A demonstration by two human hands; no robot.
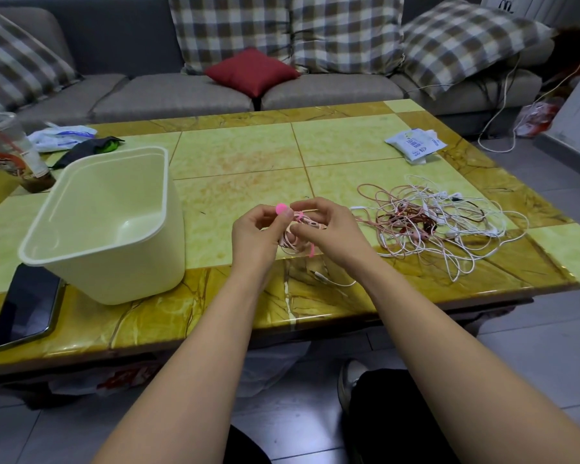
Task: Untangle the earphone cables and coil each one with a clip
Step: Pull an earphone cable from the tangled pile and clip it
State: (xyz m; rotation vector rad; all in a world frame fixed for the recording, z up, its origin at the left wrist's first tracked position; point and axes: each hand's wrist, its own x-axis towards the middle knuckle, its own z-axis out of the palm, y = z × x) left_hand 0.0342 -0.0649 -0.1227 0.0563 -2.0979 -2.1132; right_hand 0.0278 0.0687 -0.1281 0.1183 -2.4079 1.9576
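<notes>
Pinching cable (288, 244) — right hand (329, 232), bin (121, 269) (cream) near

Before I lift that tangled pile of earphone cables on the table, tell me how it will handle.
The tangled pile will probably come up floppy: its thin pink and white strands lie in loose loops. It likely lifts as one clump, since they cross everywhere, with loops trailing. It looks light; small earbuds may dangle.

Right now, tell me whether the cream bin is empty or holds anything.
Empty. The cream bin stands upright, and its bare floor and inner walls show with nothing inside.
</notes>
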